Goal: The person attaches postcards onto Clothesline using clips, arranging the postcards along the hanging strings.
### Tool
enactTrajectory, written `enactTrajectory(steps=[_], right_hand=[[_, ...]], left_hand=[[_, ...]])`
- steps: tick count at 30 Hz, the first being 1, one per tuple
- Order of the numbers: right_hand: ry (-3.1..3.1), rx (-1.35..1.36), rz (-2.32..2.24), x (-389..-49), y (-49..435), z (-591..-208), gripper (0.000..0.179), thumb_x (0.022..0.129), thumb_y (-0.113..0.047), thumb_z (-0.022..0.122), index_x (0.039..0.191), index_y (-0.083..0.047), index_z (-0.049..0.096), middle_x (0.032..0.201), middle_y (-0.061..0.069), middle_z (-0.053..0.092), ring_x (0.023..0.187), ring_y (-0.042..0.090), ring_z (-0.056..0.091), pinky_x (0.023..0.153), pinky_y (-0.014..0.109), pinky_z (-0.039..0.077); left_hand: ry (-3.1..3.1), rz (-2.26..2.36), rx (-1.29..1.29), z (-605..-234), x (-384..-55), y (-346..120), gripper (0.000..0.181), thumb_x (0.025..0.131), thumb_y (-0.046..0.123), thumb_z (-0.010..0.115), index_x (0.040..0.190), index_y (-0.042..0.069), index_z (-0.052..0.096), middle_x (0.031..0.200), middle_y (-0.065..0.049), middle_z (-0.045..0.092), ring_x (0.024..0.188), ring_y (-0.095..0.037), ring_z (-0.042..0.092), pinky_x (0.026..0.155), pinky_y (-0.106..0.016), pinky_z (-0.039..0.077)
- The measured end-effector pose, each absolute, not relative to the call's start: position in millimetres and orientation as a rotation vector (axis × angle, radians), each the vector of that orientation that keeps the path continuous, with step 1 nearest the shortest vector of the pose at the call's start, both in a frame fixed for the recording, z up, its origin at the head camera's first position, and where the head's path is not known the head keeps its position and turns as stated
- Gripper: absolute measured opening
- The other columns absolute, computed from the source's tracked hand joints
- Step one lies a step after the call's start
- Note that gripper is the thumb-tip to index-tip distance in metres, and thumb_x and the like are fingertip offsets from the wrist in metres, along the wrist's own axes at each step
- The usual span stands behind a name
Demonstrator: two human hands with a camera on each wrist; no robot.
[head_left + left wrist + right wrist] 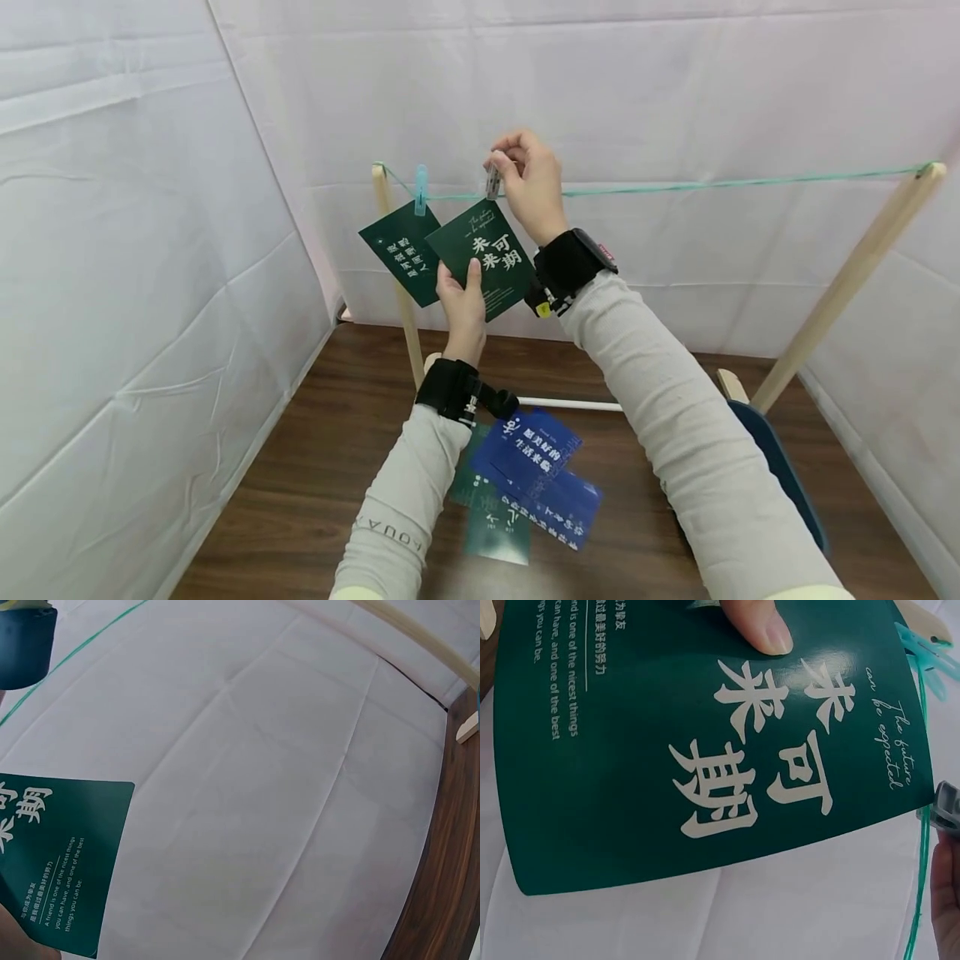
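My left hand [465, 307] pinches a dark green card [501, 282] with white lettering, its thumb lying over the front. Above it, my right hand [534, 179] pinches a grey clothespin [492, 181] on the green line [675, 187]. That clothespin meets the card's upper corner, also visible in the right wrist view, where the card [630, 787] fills much of the picture. To the left, a second green card [401, 254] hangs by one corner from a light blue clothespin [421, 190], partly behind the held card.
Wooden posts [847, 287] carry the line at both ends. On the brown tabletop [300, 467] lie overlapping blue cards [543, 446] and green cards [497, 525]. A white rod [570, 404] runs behind them. A dark blue tray [780, 467] sits at right, partly behind my right sleeve.
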State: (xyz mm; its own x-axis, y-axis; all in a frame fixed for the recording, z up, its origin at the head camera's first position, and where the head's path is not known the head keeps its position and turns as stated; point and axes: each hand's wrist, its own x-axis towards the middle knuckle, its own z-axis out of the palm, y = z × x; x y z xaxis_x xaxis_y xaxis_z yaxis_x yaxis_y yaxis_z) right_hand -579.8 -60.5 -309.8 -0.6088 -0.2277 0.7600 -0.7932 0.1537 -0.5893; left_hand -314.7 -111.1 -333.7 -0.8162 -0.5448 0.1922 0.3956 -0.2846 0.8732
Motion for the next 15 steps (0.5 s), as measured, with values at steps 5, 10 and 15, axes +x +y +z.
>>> enactTrajectory(steps=[5, 10, 15], right_hand=[[-2.091, 0.980, 1.430, -519.8, -54.6, -284.6, 0.022, 0.096, -0.033, 0.049, 0.115, -0.023, 0.053, 0.102, -0.003, 0.066, 0.095, 0.009, 0.059, 0.091, 0.024, 0.042], [-2.231, 1.064, 1.420, -518.5, -51.4, -285.0, 0.026, 0.094, -0.033, 0.053, 0.118, -0.021, 0.053, 0.100, -0.003, 0.067, 0.097, 0.009, 0.060, 0.093, 0.026, 0.041], [-2.365, 1.102, 1.448, -461.0, -40.4, -257.2, 0.033, 0.096, -0.032, 0.051, 0.124, -0.014, 0.051, 0.113, 0.003, 0.066, 0.112, 0.011, 0.058, 0.102, 0.024, 0.038]], left_hand=[[-1.366, -2.126, 0.172, -331.1, -317.0, -108.6, 0.032, 0.098, 0.011, 0.049, 0.130, 0.008, 0.046, 0.128, -0.011, 0.056, 0.119, -0.018, 0.053, 0.102, -0.031, 0.041], [-1.357, -2.122, 0.209, -334.2, -317.3, -110.6, 0.032, 0.098, 0.010, 0.050, 0.129, 0.006, 0.047, 0.127, -0.011, 0.057, 0.118, -0.018, 0.054, 0.102, -0.031, 0.042], [-1.365, -2.135, 0.223, -337.9, -316.8, -112.3, 0.031, 0.097, 0.010, 0.051, 0.128, 0.007, 0.048, 0.126, -0.011, 0.057, 0.116, -0.018, 0.054, 0.101, -0.032, 0.042]])
